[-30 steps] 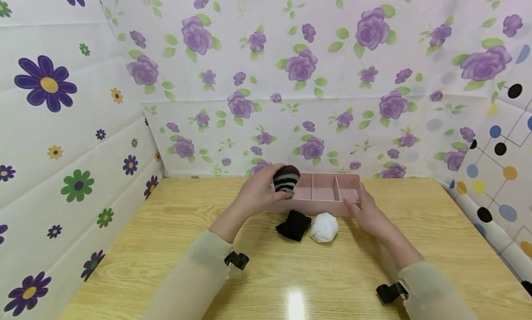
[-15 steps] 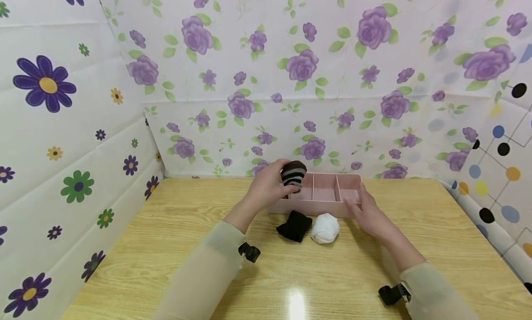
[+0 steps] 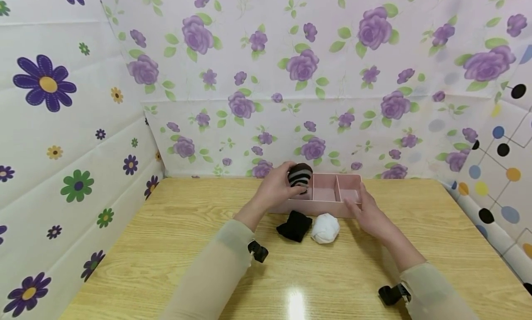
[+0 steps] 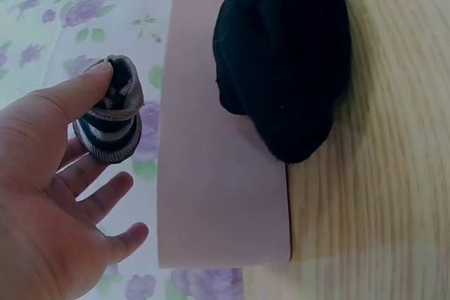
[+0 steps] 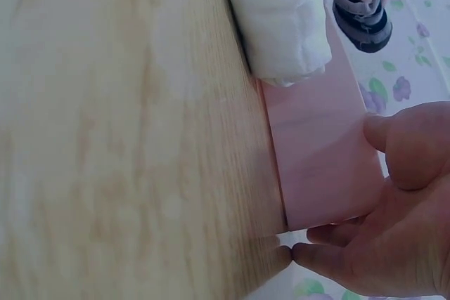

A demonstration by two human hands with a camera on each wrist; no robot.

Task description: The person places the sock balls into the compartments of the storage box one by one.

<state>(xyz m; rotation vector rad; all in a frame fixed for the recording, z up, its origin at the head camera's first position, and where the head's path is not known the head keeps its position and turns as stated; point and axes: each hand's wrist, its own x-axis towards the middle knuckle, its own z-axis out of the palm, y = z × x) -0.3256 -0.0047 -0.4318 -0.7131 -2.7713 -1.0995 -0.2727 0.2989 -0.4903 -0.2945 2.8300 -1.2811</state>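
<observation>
The left hand (image 3: 274,187) pinched a striped sock (image 3: 300,176), grey and black with a dark brown end, between thumb and fingers; in the left wrist view the last two fingers stood out away from it. The sock hung just above the rim of a pink box (image 3: 320,208), over the compartment left of the two plainly visible ones at the right end. The box lay along the far edge of the desk (image 3: 174,227), a little right of that edge's middle, with its long wall toward the near edge. The right hand (image 3: 369,214) gripped the box's right end, thumb at the front and the other fingers curled round the end wall. In front of the box, on the side toward the desk's near edge, sat a black cloth bundle (image 3: 295,226) and, just beside it on the right, a white cloth bundle (image 3: 325,228). Pale sleeves (image 3: 220,269) covered both forearms, with a small black device (image 3: 258,251) at each wrist. A sheet with purple roses (image 3: 241,105) hung behind the desk's far edge, from corner to corner
</observation>
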